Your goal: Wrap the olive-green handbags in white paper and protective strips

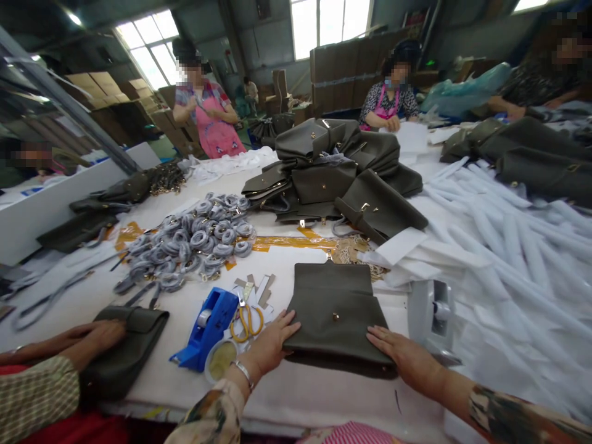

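Note:
A dark olive bag (333, 308) lies flat on the white table in front of me, its flap folded back away from me and a small metal clasp on its front. My left hand (272, 339) rests on the bag's left edge with its fingers stretched out. On the right edge lies my right hand (407, 357), fingers extended over the corner area. Neither hand is closed round anything. Just left of my left hand are yellow-handled scissors (247, 324), a blue tape dispenser (210, 327) and a small round tub (221, 359).
A pile of olive bags (324, 172) stands behind. Coiled grey straps (185, 240) lie back left, white paper rolls (509, 246) right, beside a grey dispenser (430, 314). A co-worker's hands (104, 336) touch another bag (124, 357) at left. Other people stand across the table.

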### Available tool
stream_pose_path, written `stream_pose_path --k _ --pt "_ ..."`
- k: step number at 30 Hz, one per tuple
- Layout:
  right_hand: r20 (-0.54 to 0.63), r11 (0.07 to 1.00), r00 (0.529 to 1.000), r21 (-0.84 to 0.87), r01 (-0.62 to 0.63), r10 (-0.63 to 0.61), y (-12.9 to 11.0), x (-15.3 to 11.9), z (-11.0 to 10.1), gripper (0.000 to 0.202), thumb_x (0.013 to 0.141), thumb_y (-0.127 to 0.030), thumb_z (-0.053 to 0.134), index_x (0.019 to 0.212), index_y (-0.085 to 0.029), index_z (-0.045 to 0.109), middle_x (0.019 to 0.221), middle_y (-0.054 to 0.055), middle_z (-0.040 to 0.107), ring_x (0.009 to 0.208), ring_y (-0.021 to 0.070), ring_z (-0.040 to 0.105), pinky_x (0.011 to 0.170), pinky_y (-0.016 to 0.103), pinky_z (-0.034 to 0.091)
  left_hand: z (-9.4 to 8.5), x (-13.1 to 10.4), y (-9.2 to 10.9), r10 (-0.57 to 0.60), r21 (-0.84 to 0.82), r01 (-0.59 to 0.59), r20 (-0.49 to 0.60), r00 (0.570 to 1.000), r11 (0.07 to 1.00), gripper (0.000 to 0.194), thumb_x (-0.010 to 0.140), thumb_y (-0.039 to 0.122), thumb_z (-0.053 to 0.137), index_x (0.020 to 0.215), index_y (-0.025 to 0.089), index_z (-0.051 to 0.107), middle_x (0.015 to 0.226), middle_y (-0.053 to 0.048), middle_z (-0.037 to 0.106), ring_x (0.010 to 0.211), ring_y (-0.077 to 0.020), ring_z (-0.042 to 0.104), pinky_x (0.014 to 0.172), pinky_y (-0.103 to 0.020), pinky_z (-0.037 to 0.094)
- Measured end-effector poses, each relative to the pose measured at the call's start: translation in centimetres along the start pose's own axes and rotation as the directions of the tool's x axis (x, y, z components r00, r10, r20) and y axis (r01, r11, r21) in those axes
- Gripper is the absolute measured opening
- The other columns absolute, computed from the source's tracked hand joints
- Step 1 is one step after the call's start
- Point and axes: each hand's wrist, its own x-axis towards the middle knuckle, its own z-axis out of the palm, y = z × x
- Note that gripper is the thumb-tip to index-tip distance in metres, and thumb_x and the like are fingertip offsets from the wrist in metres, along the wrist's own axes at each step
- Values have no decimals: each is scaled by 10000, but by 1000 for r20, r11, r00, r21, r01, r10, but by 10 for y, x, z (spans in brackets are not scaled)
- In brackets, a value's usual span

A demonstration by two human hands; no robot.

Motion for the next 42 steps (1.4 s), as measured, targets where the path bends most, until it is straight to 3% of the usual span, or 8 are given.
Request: stream_pose_path --k 7,11,17,22,28,33,38,42 --pt "67 988 989 -76 135 -130 6 -3 -14 907 700 82 389 1566 -187 395 1608 104 389 1464 250 415 1188 423 432 -10 3 -4 221 150 -239 125 967 959 850 721 -12 592 1524 200 412 1592 -118 424 1503 -276 347 1174 -430 438" --pt "-85 931 965 -295 214 -248 3 -11 2 879 778 82 394 1601 -213 304 1607 96 388 1454 262 430 1122 434 510 12 -3 -15 283 189 -286 44 958 939 663 862 12 489 1503 174 435 1530 -135 505 1436 -233 459 1148 -385 470" --pt "-309 887 923 -456 68 -230 -9 -16 42 878 843 91 362 1630 -242 161 1623 92 368 1466 295 404 1064 503 547 57 -16 -22 281 299 -226 -153 947 927 523 983 52 352 1473 193 467 1494 -139 542 1450 -228 439 1116 -425 510" --pt "-341 868 918 -496 7 -202 -14 -14 50 900 814 99 347 1630 -239 169 1638 89 335 1453 294 426 1069 521 537 48 -21 19 97 493 19 -208 973 870 731 835 -64 373 1502 227 445 1594 -111 417 1498 -313 354 1159 -636 392" --pt "-324 857 914 -513 48 -245 -43 -19 19 981 717 23 460 1635 -150 161 1623 159 344 1449 366 417 1069 568 508 33 11 80 345 277 -340 32 938 899 641 980 267 448 1590 282 252 1688 -36 222 1542 -318 242 1199 -617 327" --pt "-98 876 893 -267 401 -439 -91 25 -17 935 784 -244 613 1631 -184 223 1670 139 234 1523 365 274 1199 592 329 40 27 90 317 226 -296 -60 947 928 563 1053 354 345 1595 247 234 1679 -16 258 1552 -268 214 1227 -546 320" --pt "-114 861 865 -225 456 -488 -86 72 14 944 786 -265 616 1632 -164 209 1656 161 276 1525 369 265 1223 613 243 46 0 82 266 191 -228 -204 942 955 487 1038 287 398 1517 196 406 1558 -78 483 1498 -236 348 1254 -490 290" --pt "-115 878 883 -226 422 -455 -57 71 39 1018 699 -180 571 1637 -142 177 1659 159 270 1520 355 288 1245 584 187 55 -46 49 -179 -122 140 -438 881 983 646 880 71 479 1511 192 421 1575 -125 447 1508 -296 330 1247 -576 277"
